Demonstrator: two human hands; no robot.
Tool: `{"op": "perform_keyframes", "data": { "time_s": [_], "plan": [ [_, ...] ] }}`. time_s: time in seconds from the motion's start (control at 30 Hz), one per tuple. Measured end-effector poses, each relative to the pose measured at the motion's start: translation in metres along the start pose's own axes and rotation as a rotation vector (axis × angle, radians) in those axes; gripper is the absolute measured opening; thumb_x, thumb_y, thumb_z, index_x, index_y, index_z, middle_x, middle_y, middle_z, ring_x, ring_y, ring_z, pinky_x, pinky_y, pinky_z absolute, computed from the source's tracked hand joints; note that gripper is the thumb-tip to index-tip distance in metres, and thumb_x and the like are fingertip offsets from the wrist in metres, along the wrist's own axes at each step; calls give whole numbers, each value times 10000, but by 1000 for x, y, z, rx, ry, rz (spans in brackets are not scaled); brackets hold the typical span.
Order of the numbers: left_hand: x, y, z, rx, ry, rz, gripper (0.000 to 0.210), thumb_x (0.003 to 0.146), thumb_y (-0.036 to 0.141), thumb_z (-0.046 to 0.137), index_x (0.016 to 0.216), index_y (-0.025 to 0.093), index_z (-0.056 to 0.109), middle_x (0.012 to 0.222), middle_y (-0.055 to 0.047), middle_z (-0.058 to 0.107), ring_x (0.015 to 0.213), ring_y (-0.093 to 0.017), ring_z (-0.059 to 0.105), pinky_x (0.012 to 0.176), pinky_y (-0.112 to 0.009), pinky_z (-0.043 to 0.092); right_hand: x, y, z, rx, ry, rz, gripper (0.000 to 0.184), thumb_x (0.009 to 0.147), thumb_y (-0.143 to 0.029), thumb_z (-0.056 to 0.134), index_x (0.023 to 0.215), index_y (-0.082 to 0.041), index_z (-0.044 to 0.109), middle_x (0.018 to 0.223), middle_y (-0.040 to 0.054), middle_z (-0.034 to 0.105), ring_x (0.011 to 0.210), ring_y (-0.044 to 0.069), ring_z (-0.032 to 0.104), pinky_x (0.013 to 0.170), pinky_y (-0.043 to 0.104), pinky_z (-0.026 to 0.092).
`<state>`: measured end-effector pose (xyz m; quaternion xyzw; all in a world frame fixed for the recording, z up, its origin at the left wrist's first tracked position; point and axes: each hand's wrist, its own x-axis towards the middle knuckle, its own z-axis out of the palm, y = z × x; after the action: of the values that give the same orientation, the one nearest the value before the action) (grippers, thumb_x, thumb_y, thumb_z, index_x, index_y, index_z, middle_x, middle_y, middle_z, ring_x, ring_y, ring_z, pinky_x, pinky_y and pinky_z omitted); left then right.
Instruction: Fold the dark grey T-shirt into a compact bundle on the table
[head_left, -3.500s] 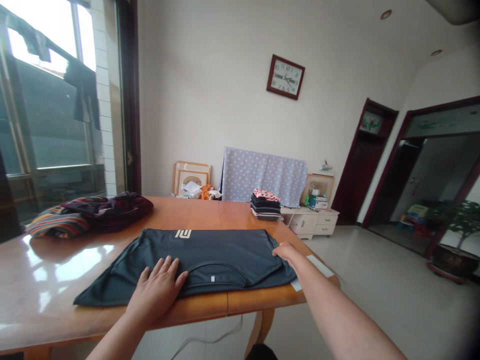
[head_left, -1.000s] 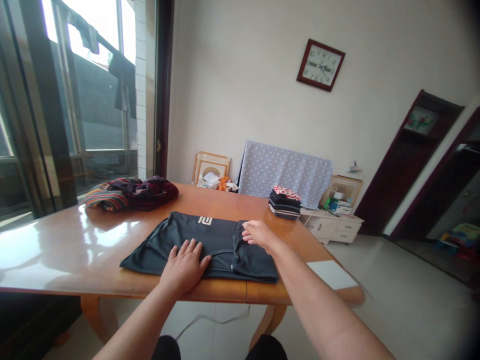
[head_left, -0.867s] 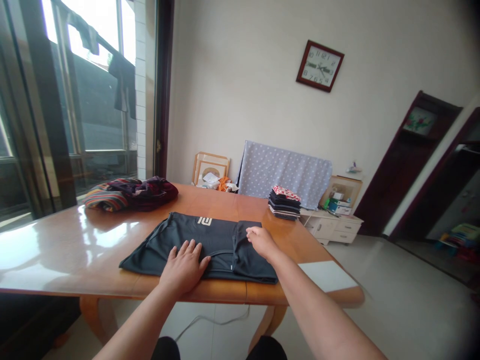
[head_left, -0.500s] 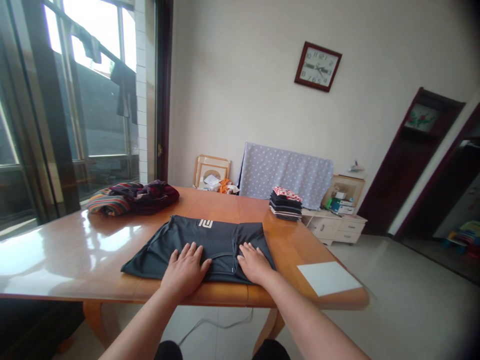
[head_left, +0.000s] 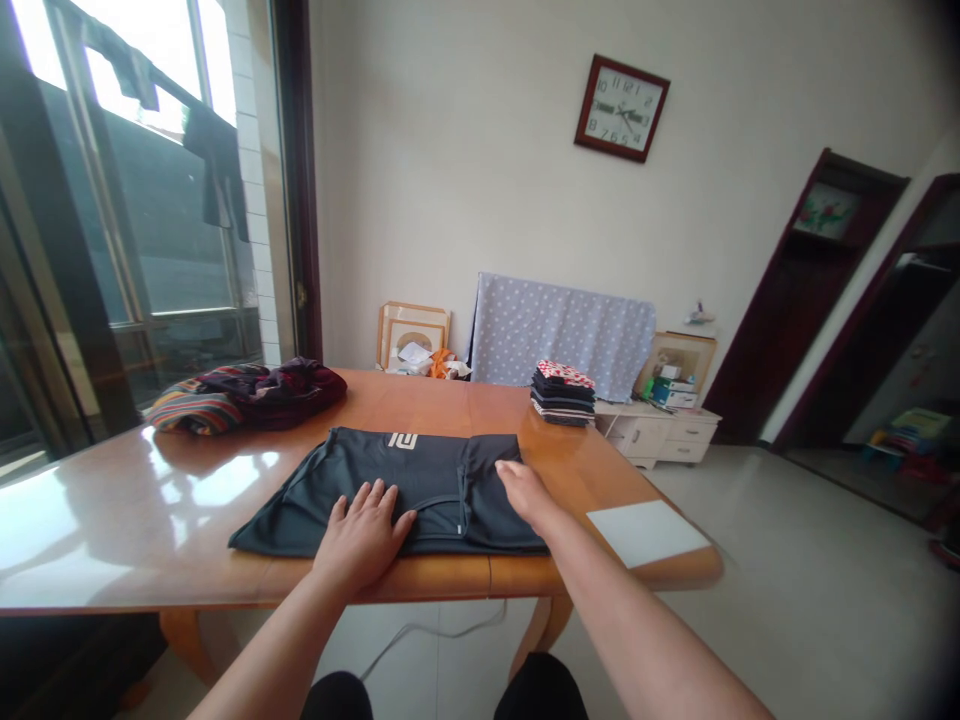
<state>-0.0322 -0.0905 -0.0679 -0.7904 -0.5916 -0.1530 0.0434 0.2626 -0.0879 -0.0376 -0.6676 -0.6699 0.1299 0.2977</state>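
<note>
A black garment (head_left: 427, 470) with a pale logo near its far edge lies flattened on the wooden table (head_left: 615, 470), its right side folded inward. My left hand (head_left: 364, 530) rests palm down on its near middle, fingers spread. At the garment's right side, my right hand (head_left: 525, 492) is turned thumb side up and closed on the cloth near the edge. Most of that hand's fingers are hidden behind it.
A heap of dark and striped clothes (head_left: 251, 395) lies at the table's left. Toward the back right stands a stack of folded clothes (head_left: 562, 395). A white sheet (head_left: 646, 532) lies near the right corner. Behind the table are a dotted cloth (head_left: 559, 335) and a white cabinet (head_left: 675, 440).
My right hand has gone from lying flat with fingers spread to closed and turned on its side, slightly farther right. My left hand stays flat on the garment. The view has shifted slightly.
</note>
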Motion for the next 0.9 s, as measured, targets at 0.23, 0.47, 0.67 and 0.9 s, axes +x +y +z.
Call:
{"op": "perform_keyframes", "data": {
  "time_s": [0.23,0.47,0.67,0.9],
  "plan": [
    [4,-2,0,-13,-49,1,679,951,606,381,1473,184,481,1596,-149,378,1504,-346,257,1184,-586,171,-6,13,-9,-61,37,44,541,1024,-408,309,1402,-121,567,1467,150,543,1392,250,459,1136,348,337],
    [20,-15,-6,-112,-166,-26,717,889,663,455,1460,232,504,1579,-135,413,1485,-354,300,1170,-586,214,-25,21,5,-188,-60,80,600,1014,-379,338,1524,-68,394,1622,184,280,1533,291,172,1228,466,137],
    [60,5,-22,-421,-38,-65,578,847,560,578,1303,209,630,1418,-153,591,1334,-342,507,1115,-444,332,-2,8,-1,-229,-49,0,606,1030,-368,262,1530,-45,373,1621,184,286,1525,279,202,1229,399,167],
    [130,47,-1,-847,-76,-211,243,820,378,612,895,167,705,783,-49,707,813,-218,671,690,-266,469,-3,16,18,-275,-112,3,617,1024,-372,260,1538,-46,363,1630,165,266,1536,276,161,1239,420,134]
  ]
}}
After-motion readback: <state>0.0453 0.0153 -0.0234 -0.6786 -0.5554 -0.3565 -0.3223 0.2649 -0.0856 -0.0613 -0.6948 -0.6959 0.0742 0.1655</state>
